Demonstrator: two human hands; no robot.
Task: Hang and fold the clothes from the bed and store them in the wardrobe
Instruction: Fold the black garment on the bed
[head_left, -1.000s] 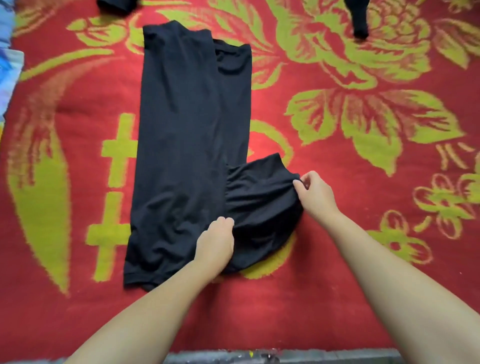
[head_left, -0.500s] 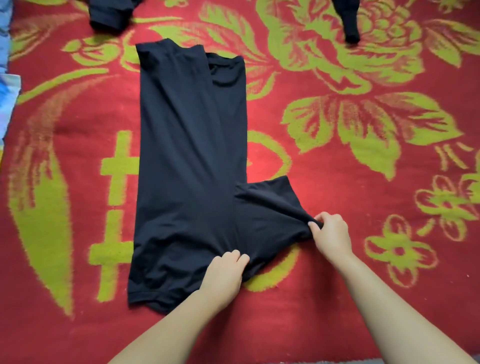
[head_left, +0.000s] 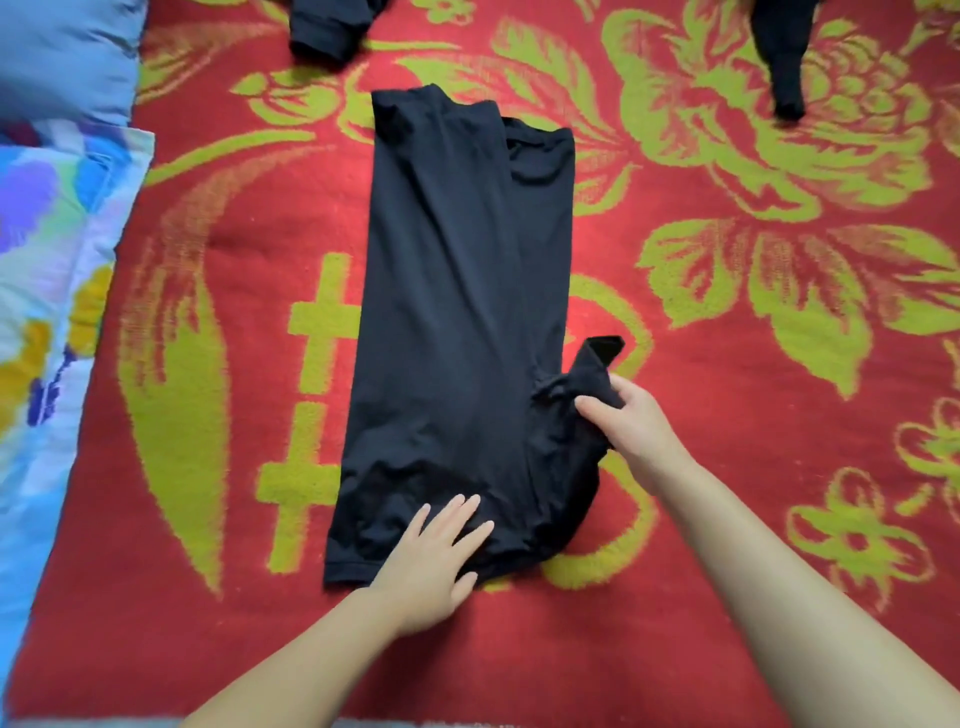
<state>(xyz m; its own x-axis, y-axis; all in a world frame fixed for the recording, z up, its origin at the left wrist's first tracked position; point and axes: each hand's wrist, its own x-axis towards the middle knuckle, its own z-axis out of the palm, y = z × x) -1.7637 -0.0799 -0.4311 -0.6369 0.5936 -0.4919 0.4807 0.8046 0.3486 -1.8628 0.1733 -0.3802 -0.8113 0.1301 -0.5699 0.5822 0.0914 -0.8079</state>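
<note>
Head view: a black garment (head_left: 457, 322), folded lengthwise, is lying on the red-and-green blanket (head_left: 727, 415) of the bed. The left hand (head_left: 436, 556) is pressing flat, fingers spread, near its lower edge; the right hand (head_left: 628, 426) is pinching the bunched sleeve (head_left: 592, 374). Risk: the sleeve, being crumpled, may be slipping or dragging the fold askew. No containers are showing; two other dark garments (head_left: 332, 31) are lying well apart.

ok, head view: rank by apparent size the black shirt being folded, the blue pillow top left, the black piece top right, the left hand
1. Shirt, largest by far.
2. Pillow, though cut off by the frame.
3. Left hand and black piece look alike; the hand is nearer the camera and the piece is cropped, so no ranking.
</note>
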